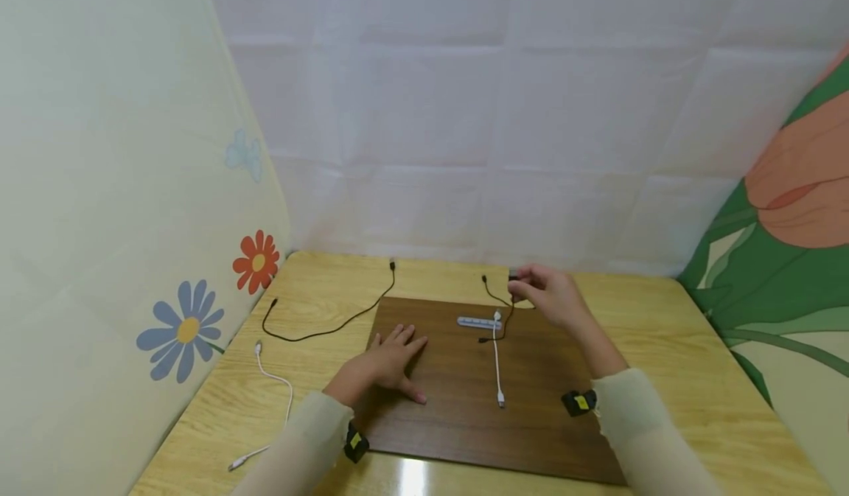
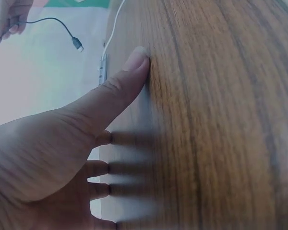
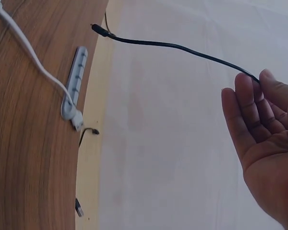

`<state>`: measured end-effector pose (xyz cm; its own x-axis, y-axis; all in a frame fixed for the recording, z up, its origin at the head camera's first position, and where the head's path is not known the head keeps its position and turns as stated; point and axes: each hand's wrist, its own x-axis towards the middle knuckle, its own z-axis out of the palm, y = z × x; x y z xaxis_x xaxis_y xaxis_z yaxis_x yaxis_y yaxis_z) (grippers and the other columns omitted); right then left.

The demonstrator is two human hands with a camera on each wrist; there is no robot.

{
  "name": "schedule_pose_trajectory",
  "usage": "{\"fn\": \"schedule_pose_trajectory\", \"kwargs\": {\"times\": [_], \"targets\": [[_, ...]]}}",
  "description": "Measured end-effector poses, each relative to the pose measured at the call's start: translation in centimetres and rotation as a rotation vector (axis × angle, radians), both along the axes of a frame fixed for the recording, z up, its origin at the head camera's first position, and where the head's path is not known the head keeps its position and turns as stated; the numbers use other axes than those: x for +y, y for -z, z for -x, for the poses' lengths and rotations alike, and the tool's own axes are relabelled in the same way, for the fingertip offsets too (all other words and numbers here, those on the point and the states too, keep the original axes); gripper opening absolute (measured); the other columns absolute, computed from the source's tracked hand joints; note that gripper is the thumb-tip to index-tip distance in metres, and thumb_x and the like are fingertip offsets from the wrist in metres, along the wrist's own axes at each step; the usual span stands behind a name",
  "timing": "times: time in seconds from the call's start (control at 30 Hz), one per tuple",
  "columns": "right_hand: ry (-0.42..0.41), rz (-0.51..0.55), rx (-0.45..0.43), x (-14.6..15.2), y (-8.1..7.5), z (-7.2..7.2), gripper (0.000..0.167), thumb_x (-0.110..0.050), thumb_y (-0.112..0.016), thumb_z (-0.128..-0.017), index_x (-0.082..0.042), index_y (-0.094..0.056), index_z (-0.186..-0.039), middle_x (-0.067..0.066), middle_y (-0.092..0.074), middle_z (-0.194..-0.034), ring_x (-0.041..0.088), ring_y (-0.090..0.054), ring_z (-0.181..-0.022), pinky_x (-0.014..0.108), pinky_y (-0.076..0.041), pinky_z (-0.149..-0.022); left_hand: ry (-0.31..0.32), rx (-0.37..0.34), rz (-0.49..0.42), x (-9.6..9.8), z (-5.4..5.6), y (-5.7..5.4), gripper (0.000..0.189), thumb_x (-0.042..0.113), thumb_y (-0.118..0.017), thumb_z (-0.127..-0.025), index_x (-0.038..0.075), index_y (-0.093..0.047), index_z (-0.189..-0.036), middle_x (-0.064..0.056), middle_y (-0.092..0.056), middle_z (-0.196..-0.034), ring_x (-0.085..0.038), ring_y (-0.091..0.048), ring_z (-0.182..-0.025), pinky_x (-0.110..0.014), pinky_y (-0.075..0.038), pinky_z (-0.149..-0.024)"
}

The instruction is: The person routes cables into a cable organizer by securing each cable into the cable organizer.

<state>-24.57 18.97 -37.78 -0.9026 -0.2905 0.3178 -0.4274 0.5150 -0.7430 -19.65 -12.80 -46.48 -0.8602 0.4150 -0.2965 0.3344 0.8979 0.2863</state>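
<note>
My left hand (image 1: pixel 390 365) rests with spread fingers on the brown wooden board (image 1: pixel 458 426), near its left side. Above the board's far right part, my right hand (image 1: pixel 553 298) pinches a short black USB cable (image 3: pixel 173 45) near one end. The cable's small plug (image 3: pixel 100 29) dangles over the board. A pale blue-grey cable clip strip (image 1: pixel 472 322) with several slots lies on the board below it. One white USB cable (image 1: pixel 497 360) runs through the strip's right end, its USB plug (image 1: pixel 500 400) pointing toward me.
Left of the board, a black cable (image 1: pixel 318 334) and a white cable (image 1: pixel 290 389) lie loosely on the yellow wooden table (image 1: pixel 332 282). Another black cable (image 1: pixel 487 287) lies behind the board's far edge. A white sheet (image 1: pixel 424 113) hangs at the back.
</note>
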Motion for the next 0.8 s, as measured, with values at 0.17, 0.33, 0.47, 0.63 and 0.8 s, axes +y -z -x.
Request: {"fn": "schedule_pose_trajectory", "kwargs": {"times": [0.17,0.33,0.47,0.63,0.8], "targets": [[-0.020,0.036,-0.008,-1.2,0.3,-0.2,0.014,-0.015,-0.070,-0.097,-0.002,-0.069,-0.102,0.011,-0.074,-0.090,0.016,-0.071,-0.080,0.031,-0.059,-0.070,0.006,0.035,-0.071,0.1,0.2,0.1,0.101,0.062,-0.078,-0.079,0.014,-0.036,-0.157,-0.017,-0.021,-0.166,-0.040,-0.014,-0.154,-0.067,-0.014,-0.118],[-0.040,0.053,-0.024,-2.1,0.4,-0.2,0.013,-0.015,-0.070,-0.097,-0.003,-0.069,-0.100,0.007,-0.073,-0.087,0.021,-0.070,-0.079,0.027,-0.057,-0.067,0.031,0.134,-0.160,1.2,0.4,-0.3,0.084,0.059,-0.070,-0.089,0.011,-0.043,-0.153,-0.014,-0.034,-0.161,-0.036,-0.029,-0.150,-0.059,-0.020,-0.121],[-0.065,0.081,-0.038,-2.5,0.5,-0.1,0.014,-0.015,-0.070,-0.097,-0.002,-0.069,-0.100,0.007,-0.073,-0.084,0.021,-0.071,-0.077,0.027,-0.057,-0.068,0.055,0.203,-0.186,2.6,0.6,-0.7,0.076,0.054,-0.065,-0.094,0.008,-0.044,-0.151,-0.013,-0.044,-0.155,-0.031,-0.040,-0.144,-0.050,-0.031,-0.119],[-0.085,0.085,-0.062,-2.8,0.5,-0.2,0.018,-0.017,-0.070,-0.097,-0.001,-0.068,-0.104,0.006,-0.074,-0.086,0.022,-0.072,-0.078,0.028,-0.058,-0.070,0.082,0.244,-0.249,4.5,0.9,-0.4,0.062,0.049,-0.062,-0.099,0.010,-0.051,-0.146,-0.009,-0.053,-0.147,-0.026,-0.049,-0.136,-0.043,-0.041,-0.112],[-0.084,0.110,-0.117,-3.1,0.8,-0.2,0.020,-0.019,-0.071,-0.096,-0.001,-0.068,-0.106,0.006,-0.075,-0.087,0.025,-0.072,-0.081,0.035,-0.059,-0.075,0.153,0.304,-0.303,6.1,1.0,0.5,0.045,0.040,-0.063,-0.100,0.012,-0.060,-0.136,-0.003,-0.063,-0.134,-0.019,-0.058,-0.125,-0.036,-0.047,-0.106]]}}
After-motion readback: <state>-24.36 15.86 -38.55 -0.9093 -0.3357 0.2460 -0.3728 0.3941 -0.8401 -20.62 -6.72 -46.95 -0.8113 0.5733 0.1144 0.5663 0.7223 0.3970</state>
